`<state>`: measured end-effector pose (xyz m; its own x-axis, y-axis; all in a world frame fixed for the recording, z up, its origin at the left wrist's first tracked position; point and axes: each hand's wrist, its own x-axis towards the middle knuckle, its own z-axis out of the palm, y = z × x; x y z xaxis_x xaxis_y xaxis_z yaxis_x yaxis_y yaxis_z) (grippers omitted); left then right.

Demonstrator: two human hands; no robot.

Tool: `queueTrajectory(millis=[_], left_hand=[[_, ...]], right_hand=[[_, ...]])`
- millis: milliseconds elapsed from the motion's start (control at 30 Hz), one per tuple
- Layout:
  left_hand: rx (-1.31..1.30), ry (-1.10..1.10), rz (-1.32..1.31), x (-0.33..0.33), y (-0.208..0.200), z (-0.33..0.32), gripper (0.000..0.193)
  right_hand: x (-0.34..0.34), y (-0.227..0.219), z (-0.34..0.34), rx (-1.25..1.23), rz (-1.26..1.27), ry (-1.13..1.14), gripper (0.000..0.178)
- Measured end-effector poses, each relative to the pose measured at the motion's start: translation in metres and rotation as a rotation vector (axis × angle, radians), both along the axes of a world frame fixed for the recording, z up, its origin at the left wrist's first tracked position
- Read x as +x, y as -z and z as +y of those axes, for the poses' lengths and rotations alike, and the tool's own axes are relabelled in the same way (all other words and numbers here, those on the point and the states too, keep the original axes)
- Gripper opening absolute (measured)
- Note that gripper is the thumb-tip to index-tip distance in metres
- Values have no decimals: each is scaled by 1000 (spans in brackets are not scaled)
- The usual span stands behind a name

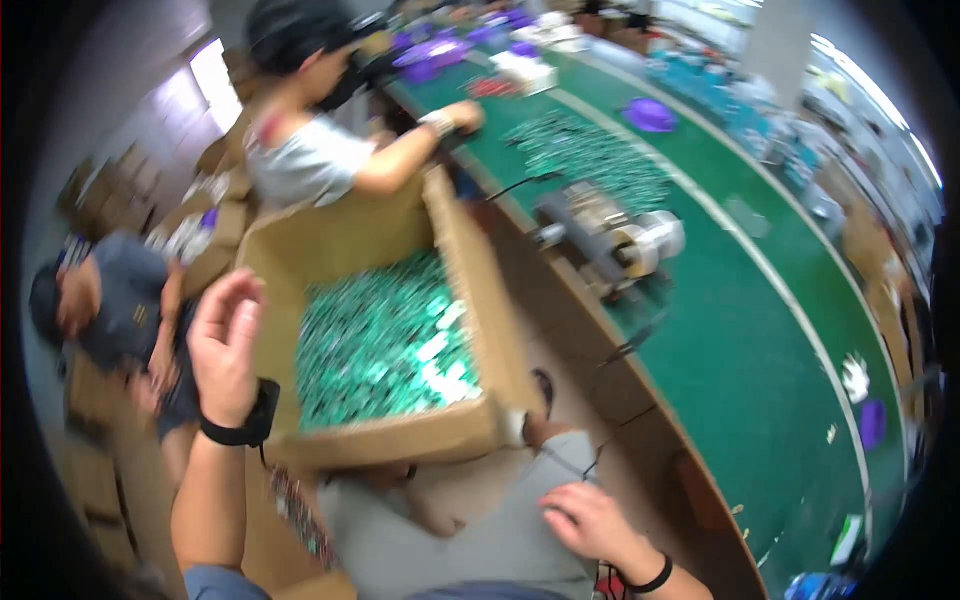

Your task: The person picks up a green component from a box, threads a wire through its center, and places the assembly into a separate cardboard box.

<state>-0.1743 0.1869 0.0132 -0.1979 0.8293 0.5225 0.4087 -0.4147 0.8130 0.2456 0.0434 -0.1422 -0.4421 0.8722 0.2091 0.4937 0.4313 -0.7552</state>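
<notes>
My left hand (225, 340) is raised at the left wall of a cardboard box (400, 440), its fingers loosely bent and apart from the thumb, with nothing seen in it. I cannot tell whether it touches the wall. Inside the box lies a heap of small green pieces (375, 335), blurred, some of them shining white; they look like little circuit boards. My right hand (590, 520) is low over my grey-clad leg (520, 525), fingers stretched loosely forward, and it appears to hold nothing.
A green-topped bench (720, 360) runs along the right, bearing a small motor-like machine (605, 240), scattered green pieces (590, 155) and a purple bowl (650, 115). One person (310, 150) works at the bench ahead; another person (120, 310) is at the left near cardboard boxes.
</notes>
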Motion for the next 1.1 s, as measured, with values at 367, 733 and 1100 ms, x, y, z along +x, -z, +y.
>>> queueTrajectory(millis=[367,733,1100], left_hand=[[-58,-615,-417,-157,89,-315,26],[-740,-1257,-513,-240,482,-340,35],[-1537,-959,-164,-263,592,-307,39]], right_hand=[[-94,-72,37,212,-3,-122,24],[-227,-88,132,433,24,30,49],[-295,-51,117,678,-237,145,55]])
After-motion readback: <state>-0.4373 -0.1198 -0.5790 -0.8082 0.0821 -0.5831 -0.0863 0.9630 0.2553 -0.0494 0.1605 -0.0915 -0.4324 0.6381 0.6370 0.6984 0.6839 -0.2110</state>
